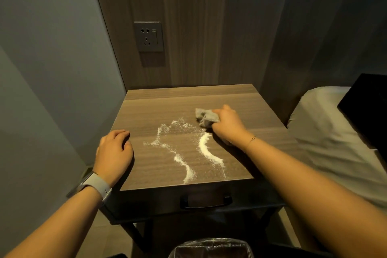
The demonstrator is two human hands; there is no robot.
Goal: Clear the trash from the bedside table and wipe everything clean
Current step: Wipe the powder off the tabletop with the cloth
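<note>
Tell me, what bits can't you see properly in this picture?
All in the head view:
- Bin: cut off by the bottom edge; its contents can't be made out.
- Right hand fingertips: hidden in the bunched cloth.
- Drawer inside: closed, hidden by its front.
- White powder: what it is can't be told.
- Black object on the bed: cut off by the right edge.

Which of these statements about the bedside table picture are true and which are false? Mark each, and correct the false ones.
1. The right hand grips a grey cloth. True.
2. The left hand holds a spray bottle. False: it holds nothing and rests at the bedside table's left edge.
3. White powder lies in streaks on the tabletop. True.
4. The drawer is pulled open. False: the drawer looks closed, its handle facing the camera.
5. A wall socket sits above the table. True.
</note>
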